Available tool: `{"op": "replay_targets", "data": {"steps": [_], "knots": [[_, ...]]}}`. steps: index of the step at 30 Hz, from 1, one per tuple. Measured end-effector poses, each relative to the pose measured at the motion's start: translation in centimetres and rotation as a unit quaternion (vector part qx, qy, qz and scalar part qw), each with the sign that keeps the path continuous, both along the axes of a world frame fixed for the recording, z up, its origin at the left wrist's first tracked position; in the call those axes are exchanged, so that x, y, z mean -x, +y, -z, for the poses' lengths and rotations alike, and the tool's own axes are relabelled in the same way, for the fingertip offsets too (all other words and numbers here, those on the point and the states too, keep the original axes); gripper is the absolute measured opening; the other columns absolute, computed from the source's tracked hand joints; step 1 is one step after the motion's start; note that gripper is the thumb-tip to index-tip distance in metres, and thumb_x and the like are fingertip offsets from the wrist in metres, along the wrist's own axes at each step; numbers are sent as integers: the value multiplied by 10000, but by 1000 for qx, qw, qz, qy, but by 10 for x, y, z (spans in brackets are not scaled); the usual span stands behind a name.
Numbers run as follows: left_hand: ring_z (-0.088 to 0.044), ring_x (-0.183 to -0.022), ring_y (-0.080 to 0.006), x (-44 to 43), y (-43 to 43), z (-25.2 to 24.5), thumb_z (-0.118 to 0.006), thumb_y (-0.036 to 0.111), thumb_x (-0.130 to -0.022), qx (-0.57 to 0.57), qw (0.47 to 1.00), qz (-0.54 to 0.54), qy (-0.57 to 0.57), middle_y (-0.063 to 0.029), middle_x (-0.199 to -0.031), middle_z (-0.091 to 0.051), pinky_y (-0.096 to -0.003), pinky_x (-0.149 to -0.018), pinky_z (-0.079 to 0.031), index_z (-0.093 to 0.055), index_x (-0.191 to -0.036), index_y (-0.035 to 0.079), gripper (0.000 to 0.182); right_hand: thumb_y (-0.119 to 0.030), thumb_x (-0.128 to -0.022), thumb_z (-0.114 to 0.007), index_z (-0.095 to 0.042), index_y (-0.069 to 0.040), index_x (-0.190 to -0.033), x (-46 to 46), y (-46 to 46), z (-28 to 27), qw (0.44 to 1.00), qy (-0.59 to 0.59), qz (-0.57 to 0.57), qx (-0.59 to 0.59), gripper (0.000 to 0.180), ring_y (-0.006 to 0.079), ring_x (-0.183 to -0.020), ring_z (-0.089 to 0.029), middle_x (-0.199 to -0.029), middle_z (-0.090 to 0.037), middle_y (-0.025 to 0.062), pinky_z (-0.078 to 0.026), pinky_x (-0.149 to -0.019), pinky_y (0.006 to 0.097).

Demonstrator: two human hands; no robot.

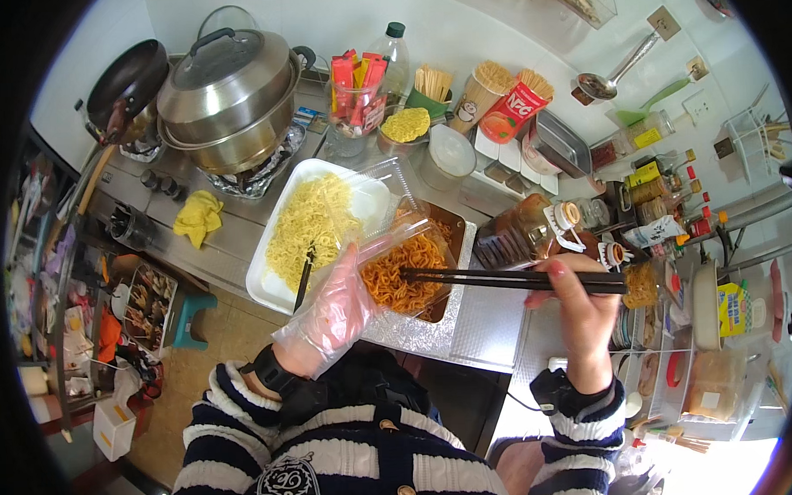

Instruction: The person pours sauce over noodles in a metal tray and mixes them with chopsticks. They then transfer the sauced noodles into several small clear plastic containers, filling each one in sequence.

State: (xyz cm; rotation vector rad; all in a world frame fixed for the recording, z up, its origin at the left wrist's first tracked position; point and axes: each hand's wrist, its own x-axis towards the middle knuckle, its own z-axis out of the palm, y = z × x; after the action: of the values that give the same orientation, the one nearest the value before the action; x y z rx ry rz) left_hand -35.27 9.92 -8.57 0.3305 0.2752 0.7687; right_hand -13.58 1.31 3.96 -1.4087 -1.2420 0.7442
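Note:
My left hand (336, 315), in a clear plastic glove, holds a clear hinged plastic box (388, 177) with its lid raised. Reddish-brown sauced noodles (404, 283) fill its base. From the right, my right hand (582, 319) grips black chopsticks (502, 278), their tips among those noodles. Under the box is a metal tray (466, 245) with more sauced noodles, partly hidden. Left of it, a white tray (258, 272) carries pale yellow noodles (310, 214). Another dark chopstick or pair (302, 283) leans in that tray, its lower end passing behind my left hand.
A lidded steel steamer pot (227, 90) stands on the stove at back left, near a yellow cloth (198, 215). Large sauce jars (520, 233) stand right of the metal tray. Behind are a lidded tub (448, 155) and cups of skewers (485, 94). A teal stool (192, 323) is below left.

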Motion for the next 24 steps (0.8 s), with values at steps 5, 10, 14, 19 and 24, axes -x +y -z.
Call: {"op": "replay_targets", "data": {"steps": [5,10,14,19,24], "knots": [[-373,-1230,-288,-2,-1,3,-349,413,-938,17,1000,-1,7,-157,-1342,-343,-492,-995,-349,-331,-1287,-20,557,-75,-866,-550,-606,56,-862,11,8,10,998,38,-49,-14,143,199,-540,-603,-722,-604,135,-490,-515,255],[-371,-1232,-288,5,-1,-2,-353,431,-932,35,999,-8,-4,-149,-1342,-340,-507,-992,-345,-331,-1290,-10,569,-94,-861,-569,-605,66,-867,-7,2,1,996,69,20,-55,165,196,-535,-604,-742,-615,132,-491,-500,254],[-362,-1239,-285,7,-1,-6,-357,441,-929,20,1000,8,-12,-142,-1337,-340,-519,-989,-342,-321,-1296,-8,581,-96,-867,-567,-605,61,-864,-22,7,7,996,77,43,1,162,191,-546,-604,-757,-617,136,-492,-512,253],[-355,-1243,-294,8,-2,-1,-351,436,-931,28,1000,9,6,-145,-1336,-337,-529,-988,-336,-315,-1297,-5,574,-85,-865,-568,-593,71,-872,-31,4,13,993,99,66,-4,158,199,-564,-609,-777,-613,142,-500,-534,259],[-354,-1242,-304,11,-1,6,-351,440,-930,39,999,-5,12,-152,-1333,-340,-533,-990,-331,-311,-1293,-7,578,-75,-871,-549,-590,75,-875,-34,-10,11,997,68,37,-10,156,197,-545,-599,-765,-610,151,-501,-516,268]]}}
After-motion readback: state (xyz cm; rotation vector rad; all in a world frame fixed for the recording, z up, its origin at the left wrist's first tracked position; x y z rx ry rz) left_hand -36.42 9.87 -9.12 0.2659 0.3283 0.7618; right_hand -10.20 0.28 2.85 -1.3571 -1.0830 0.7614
